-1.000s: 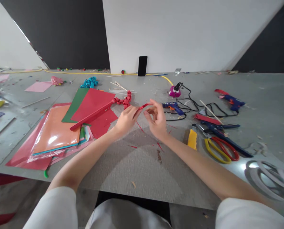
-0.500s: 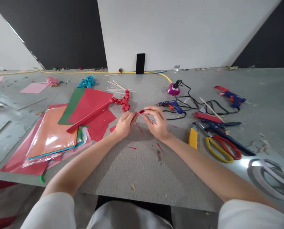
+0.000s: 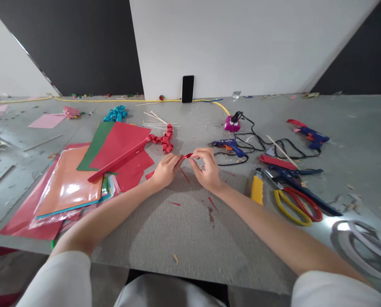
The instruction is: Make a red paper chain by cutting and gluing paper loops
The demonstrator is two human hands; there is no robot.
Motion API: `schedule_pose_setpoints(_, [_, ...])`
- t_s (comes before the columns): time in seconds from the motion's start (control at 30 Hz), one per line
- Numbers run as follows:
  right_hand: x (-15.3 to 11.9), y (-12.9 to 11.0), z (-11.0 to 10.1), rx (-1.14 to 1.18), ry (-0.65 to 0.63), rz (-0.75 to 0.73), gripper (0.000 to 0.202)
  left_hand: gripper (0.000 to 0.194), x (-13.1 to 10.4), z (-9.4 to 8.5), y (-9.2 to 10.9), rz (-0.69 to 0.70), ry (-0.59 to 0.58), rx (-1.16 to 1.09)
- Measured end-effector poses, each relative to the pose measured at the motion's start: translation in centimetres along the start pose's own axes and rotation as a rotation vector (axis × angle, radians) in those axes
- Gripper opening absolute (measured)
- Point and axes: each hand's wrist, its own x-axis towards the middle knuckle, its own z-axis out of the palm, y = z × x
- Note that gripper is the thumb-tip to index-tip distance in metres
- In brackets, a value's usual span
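Observation:
A small folded red strip (image 3: 186,156) is pinched between my two hands above the grey table (image 3: 165,230). My left hand (image 3: 166,171) grips its left end, fingers together. With thumb and fingertips, my right hand (image 3: 207,169) holds the other end. Just behind my left hand lies a chain of folded red pieces (image 3: 165,140). Thin red scraps (image 3: 184,175) lie on the table beneath and in front of the hands. Left of my left hand are red sheets (image 3: 120,143), partly over a green sheet (image 3: 96,145).
A glue gun (image 3: 229,146) with black cables lies behind my right hand. To the right are a yellow cutter (image 3: 257,189), scissors (image 3: 297,204) and a second glue gun (image 3: 313,135). A phone (image 3: 187,89) leans on the wall. Plastic-wrapped orange sheets (image 3: 72,183) lie left.
My right hand has moved slightly left, closer to my left hand, and the red strip between them now sits flatter. The whole view has shifted a little.

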Motion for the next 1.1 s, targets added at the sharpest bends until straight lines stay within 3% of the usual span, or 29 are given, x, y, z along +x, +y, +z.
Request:
schedule_pose_setpoints(0.2, [-0.56,0.84,0.22,-0.015,0.011,-0.019,0.010,0.036,0.46,0.27,-0.51,0.043,-0.033,0.009])
schedule_pose_setpoints(0.5, [-0.88,0.69,0.26,-0.026,0.014,0.020,0.014,0.032,-0.07,0.57,-0.72,-0.059,-0.035,-0.063])
schedule_pose_setpoints(0.73, [-0.37,0.79,0.29,0.016,-0.005,0.115,0.005,0.029,-0.45,0.41,-0.64,-0.112,-0.126,-0.090])
schedule_pose_setpoints(0.97, [-0.25,0.39,-0.11,0.105,-0.020,0.090,0.006,0.027,-0.23,0.15,-0.78,-0.052,-0.069,-0.107])
schedule_pose_setpoints(1.1, [-0.66,0.28,-0.05,0.149,0.008,0.036,0.018,0.027,-0.12,-0.05,-0.58,0.030,-0.003,-0.145])
